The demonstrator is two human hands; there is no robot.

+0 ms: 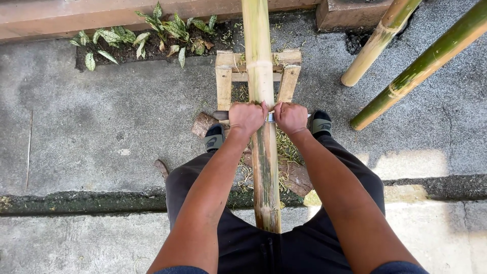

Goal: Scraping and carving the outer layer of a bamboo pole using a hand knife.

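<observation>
Bamboo pole (264, 167) runs out between the seated person's knees, left hand (247, 117) and right hand (290, 117) both clenched on a blade (271, 117) laid across it. Concrete ground (101, 127) lies beneath, strewn with shavings; beyond, a wooden frame (223, 81) props the pole, leafy plants (152, 33) line a wall, and two more bamboo poles (406, 71) lean at right.

No packages, labels, signs, screens visible.

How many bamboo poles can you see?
3. One long yellow-green bamboo pole runs up the middle under both hands, resting on a small wooden frame. Two more bamboo poles lean at the upper right: a yellowish one and a greener one. Others may lie out of view.
</observation>
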